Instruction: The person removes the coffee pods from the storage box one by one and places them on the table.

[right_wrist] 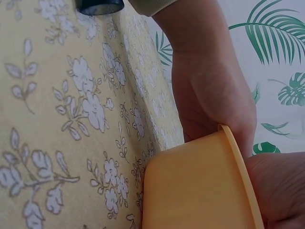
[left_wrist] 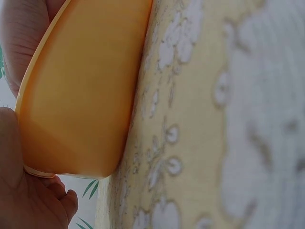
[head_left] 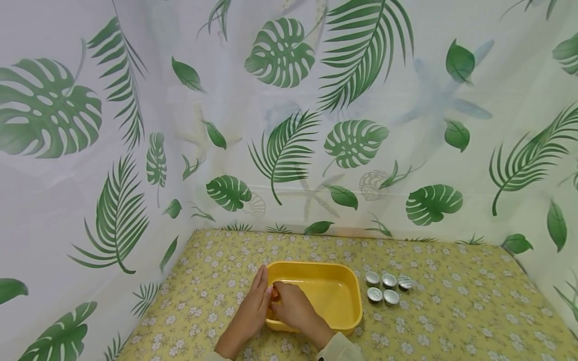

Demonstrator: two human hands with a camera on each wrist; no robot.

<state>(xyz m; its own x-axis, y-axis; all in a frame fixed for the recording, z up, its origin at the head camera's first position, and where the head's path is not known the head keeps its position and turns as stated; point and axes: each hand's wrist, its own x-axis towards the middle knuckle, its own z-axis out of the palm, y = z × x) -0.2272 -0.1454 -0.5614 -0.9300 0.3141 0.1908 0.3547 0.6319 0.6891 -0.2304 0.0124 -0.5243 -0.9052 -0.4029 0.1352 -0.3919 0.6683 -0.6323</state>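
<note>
My left hand lies at the left rim of a yellow rectangular basin, its thumb on the inner side and its other fingers outside. In the left wrist view, the fingers show past the basin's end. Over that same left side, my right hand reaches in with bent fingers. A small reddish-orange thing shows between the hands, pinched by the right fingers; its kind cannot be made out. In the right wrist view, the right hand bends over the basin wall, which hides its fingertips.
Right of the basin stand several small round silver-topped cups, grouped in two rows. A flowered yellow cloth covers the table. Leaf-printed sheets hang behind and at the sides. A dark round-ended object appears at the right wrist view's top edge.
</note>
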